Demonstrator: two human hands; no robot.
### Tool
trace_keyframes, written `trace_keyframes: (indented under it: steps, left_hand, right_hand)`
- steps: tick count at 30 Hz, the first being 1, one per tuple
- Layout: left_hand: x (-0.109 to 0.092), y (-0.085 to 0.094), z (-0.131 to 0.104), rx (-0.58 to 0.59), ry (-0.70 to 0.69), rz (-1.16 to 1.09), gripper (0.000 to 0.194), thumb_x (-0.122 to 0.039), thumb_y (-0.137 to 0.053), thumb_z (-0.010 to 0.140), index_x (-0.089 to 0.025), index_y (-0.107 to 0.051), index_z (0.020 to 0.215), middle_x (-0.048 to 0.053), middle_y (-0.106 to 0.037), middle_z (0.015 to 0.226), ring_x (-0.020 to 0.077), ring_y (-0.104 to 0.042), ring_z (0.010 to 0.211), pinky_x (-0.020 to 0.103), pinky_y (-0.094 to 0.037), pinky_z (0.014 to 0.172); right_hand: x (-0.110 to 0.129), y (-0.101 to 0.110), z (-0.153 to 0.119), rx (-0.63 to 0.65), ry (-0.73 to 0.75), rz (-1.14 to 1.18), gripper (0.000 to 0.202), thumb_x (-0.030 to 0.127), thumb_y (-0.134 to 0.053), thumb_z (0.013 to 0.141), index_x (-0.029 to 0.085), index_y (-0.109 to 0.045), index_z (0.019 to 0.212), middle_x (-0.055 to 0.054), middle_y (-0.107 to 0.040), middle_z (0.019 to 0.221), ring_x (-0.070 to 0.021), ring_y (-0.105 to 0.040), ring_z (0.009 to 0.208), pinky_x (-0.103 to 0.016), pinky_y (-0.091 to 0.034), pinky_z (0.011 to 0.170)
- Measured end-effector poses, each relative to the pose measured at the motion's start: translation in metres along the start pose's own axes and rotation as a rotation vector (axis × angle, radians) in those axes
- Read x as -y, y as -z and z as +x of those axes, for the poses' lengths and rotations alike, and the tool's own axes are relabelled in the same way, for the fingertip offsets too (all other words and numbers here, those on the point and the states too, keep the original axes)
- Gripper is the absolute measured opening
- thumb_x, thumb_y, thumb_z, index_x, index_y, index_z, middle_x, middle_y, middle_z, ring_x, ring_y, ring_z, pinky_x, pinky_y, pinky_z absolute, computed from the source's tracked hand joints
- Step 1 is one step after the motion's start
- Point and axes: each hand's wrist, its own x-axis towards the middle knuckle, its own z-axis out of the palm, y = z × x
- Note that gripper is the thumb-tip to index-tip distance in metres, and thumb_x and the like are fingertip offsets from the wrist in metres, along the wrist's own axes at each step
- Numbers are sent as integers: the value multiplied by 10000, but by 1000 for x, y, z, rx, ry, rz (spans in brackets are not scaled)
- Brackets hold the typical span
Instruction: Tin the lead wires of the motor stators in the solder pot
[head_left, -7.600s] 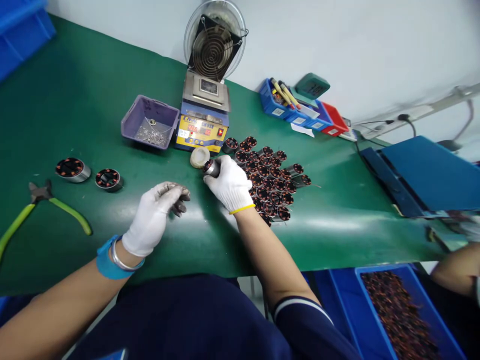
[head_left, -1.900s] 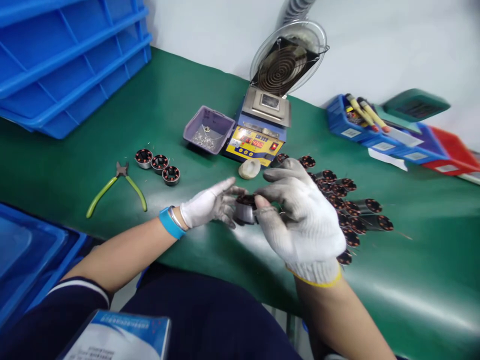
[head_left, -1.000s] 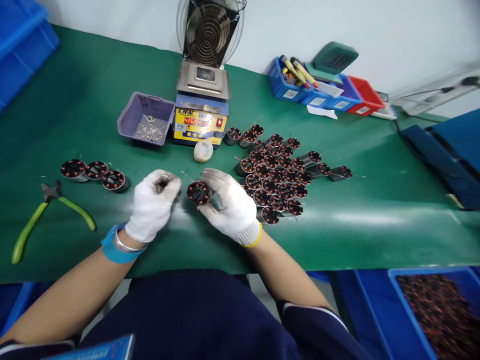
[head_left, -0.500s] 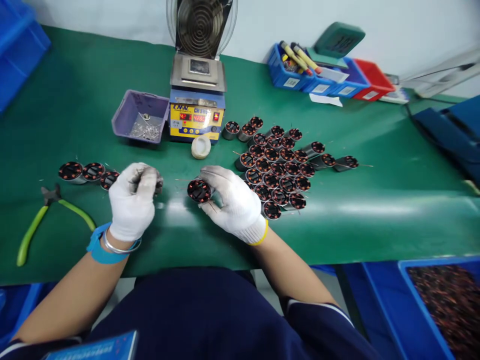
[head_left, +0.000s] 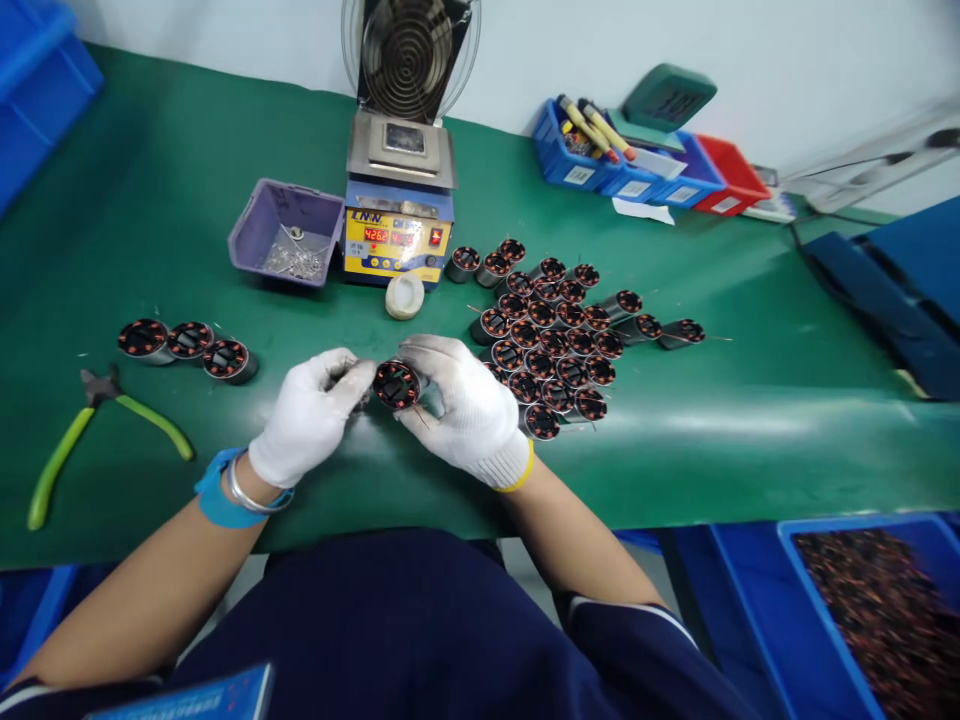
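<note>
My right hand (head_left: 465, 405), in a white glove, is closed round a motor stator (head_left: 397, 385), a dark metal cylinder with copper wire ends round its top. The stator's open end faces up and a thin wire sticks out near my fingers. My left hand (head_left: 319, 405), gloved too, has its thumb and fingers pinched together just left of the stator's rim. Whatever lies between those fingertips, if anything, is hidden. A row of 3 similar stators (head_left: 226, 360) stands left of my left hand, and several more (head_left: 555, 343) are grouped beyond my right hand.
Green-handled cutters (head_left: 105, 390) lie at the left. Behind my hands are a solder pot (head_left: 397, 240) with lit displays, a purple bin (head_left: 247, 240) of metal scraps and a small white cup (head_left: 405, 296). Blue and red bins (head_left: 727, 175) line the wall.
My left hand has moved right, from beside the stator row to the stator in my right hand. The right hand has stayed nearly in place, still holding it.
</note>
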Motion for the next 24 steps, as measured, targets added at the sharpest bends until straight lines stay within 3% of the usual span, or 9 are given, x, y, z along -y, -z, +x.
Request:
trace_keyframes:
  steps: [2, 5, 8, 10, 12, 17, 24]
  left_hand:
    - [-4, -4, -4, -25, 34, -110, 365, -406, -719, 820, -188, -529, 596, -42, -489, 506, 76, -433, 407, 197, -343, 379]
    - [-8, -4, -4, -129, -24, -398, 337, -439, -736, 812, -196, -571, 646, -25, -551, 570, 101, -510, 444, 211, -379, 370]
    - [-6, -2, -2, -205, -18, -514, 343, -472, -792, 754, -189, -623, 663, -8, -597, 613, 114, -570, 507, 211, -436, 402]
    - [-3, -3, -2, -173, 43, -509, 356, -506, -797, 738, -181, -657, 703, 5, -632, 640, 123, -598, 530, 220, -468, 431]
    - [1, -6, -4, -101, 80, -465, 378, -533, -777, 753, -171, -669, 738, 15, -660, 667, 123, -605, 523, 236, -491, 465]
    - [8, -12, -9, -42, 88, -360, 392, -539, -735, 789, -155, -659, 762, 22, -674, 703, 114, -594, 522, 248, -498, 519]
    - [5, -16, -10, -6, 128, -257, 357, -502, -688, 800, -152, -644, 742, 30, -665, 703, 119, -577, 531, 258, -491, 528]
  right_hand:
    - [0, 2, 0, 14, -47, -10, 513, 236, -650, 803, 227, -493, 1292, -114, -647, 1257, -258, -634, 1175, -426, -563, 972]
    - [-3, 12, 4, 79, -180, -64, 490, 295, -663, 769, 233, -542, 1239, -106, -650, 1242, -276, -635, 1162, -441, -552, 980]
    - [-8, 24, 20, 177, -442, -191, 520, 315, -686, 709, 230, -573, 1209, -106, -641, 1278, -302, -648, 1138, -461, -559, 945]
    - [-14, 26, 35, 242, -641, -315, 547, 335, -701, 689, 235, -579, 1212, -107, -657, 1257, -327, -670, 1079, -484, -571, 877]
    - [-23, 24, 49, 304, -747, -420, 546, 372, -709, 683, 246, -586, 1200, -103, -685, 1196, -346, -684, 1015, -502, -574, 819]
    - [-47, 8, 65, 442, -777, -513, 544, 429, -716, 670, 268, -607, 1178, -103, -712, 1128, -373, -683, 1012, -527, -567, 802]
    - [-56, 8, 71, 444, -805, -439, 577, 496, -693, 694, 266, -638, 1220, -99, -715, 1183, -373, -677, 1071, -529, -559, 846]
